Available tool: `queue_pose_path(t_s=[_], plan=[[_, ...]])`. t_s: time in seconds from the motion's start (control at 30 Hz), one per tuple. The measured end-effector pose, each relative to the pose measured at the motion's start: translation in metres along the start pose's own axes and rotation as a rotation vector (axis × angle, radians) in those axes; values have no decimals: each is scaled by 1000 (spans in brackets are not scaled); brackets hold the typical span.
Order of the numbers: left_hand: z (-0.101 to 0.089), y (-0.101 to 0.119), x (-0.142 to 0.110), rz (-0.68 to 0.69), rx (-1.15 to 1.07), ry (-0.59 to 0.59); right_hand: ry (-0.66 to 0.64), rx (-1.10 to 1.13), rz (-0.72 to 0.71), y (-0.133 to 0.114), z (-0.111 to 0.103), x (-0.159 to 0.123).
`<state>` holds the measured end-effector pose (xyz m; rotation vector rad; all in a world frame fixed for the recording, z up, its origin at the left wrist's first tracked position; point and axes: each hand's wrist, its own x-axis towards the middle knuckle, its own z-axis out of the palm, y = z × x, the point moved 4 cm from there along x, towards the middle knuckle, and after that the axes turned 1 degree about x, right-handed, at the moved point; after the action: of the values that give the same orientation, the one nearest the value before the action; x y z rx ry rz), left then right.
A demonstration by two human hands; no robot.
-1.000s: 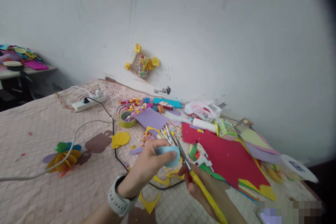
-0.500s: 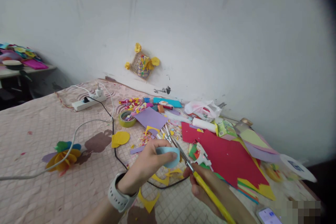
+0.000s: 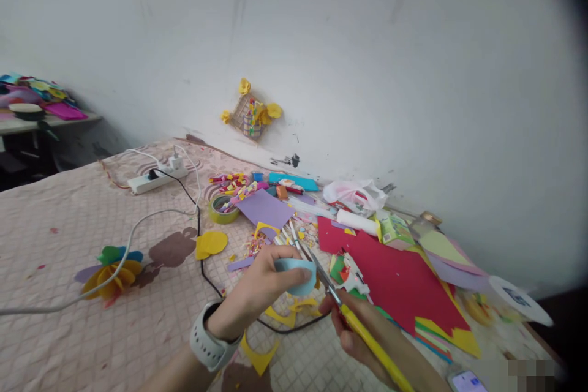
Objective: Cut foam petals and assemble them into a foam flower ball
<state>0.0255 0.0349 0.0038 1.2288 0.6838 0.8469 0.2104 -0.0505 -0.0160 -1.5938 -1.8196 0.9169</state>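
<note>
A light blue rounded piece of craft paper (image 3: 301, 277) is pinched between the thumb and fingers of my left hand (image 3: 264, 278), which wears a white watch. My right hand (image 3: 353, 337) grips scissors with a yellow handle (image 3: 374, 346). Their metal blades point up and away, close along the right edge of the blue piece; whether they touch it I cannot tell. Beneath my hands lie yellow paper offcuts (image 3: 260, 352). A white glue gun (image 3: 354, 275) rests just beyond my right hand.
Red paper sheets (image 3: 390, 275) spread to the right, with a phone (image 3: 466, 381) at the lower edge. A power strip (image 3: 156, 179) and cables cross the left side, near a paper flower (image 3: 113, 278). Green tape (image 3: 223, 209) and a purple sheet (image 3: 264, 208) lie farther back.
The view has shifted very slightly. Both hands keep their grips, and the blue piece and scissors hold nearly the same position.
</note>
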Motion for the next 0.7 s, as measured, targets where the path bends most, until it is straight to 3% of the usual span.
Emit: queue_pose_path(t_s=[0.27,0.6,0.7], plan=[[-1,-2,1,7,-9,2,-88,88,22,4,5,4],[1,-1,0,-3,12,6,-183,10,-3,3,2,4],[1,-2,0,-3,11,12,-155,-14,-9,1,1,4]])
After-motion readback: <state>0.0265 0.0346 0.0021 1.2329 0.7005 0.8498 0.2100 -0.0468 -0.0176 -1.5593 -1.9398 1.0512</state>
